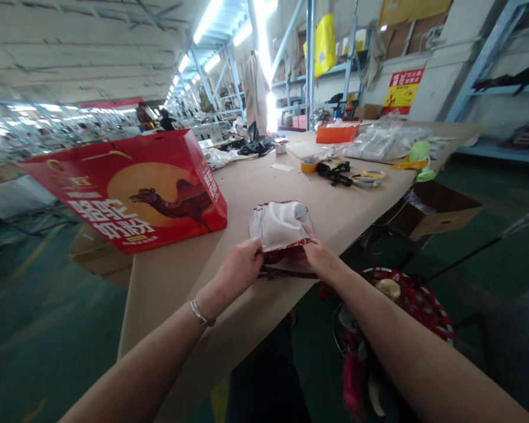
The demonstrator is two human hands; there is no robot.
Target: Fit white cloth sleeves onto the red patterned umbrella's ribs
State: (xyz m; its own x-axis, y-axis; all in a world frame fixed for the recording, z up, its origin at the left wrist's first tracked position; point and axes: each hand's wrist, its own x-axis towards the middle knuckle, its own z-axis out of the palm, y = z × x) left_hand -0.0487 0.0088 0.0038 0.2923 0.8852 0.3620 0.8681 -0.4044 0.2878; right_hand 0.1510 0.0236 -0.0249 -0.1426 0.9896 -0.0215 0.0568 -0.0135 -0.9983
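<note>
A white and red cloth piece (281, 226) lies near the table's front edge, its white side up and a dark red patterned border facing me. My left hand (242, 261) is closed on the left end of that border, thumb and fingers pinched together. At the right end, my right hand (321, 257) grips the border too, its fingers partly hidden by the fabric. Between the two hands the border is held stretched, and another red patterned edge shows just below it. The white part looks folded or layered at its back left corner.
A large red paper bag (158, 194) with a camel picture stands left on the table (247, 182). Farther back right lie yellow tape (309, 165), scissors (370, 178), clear plastic bags (381, 141) and an orange box (337, 132). A round basket (423, 302) with red cloth stands below right.
</note>
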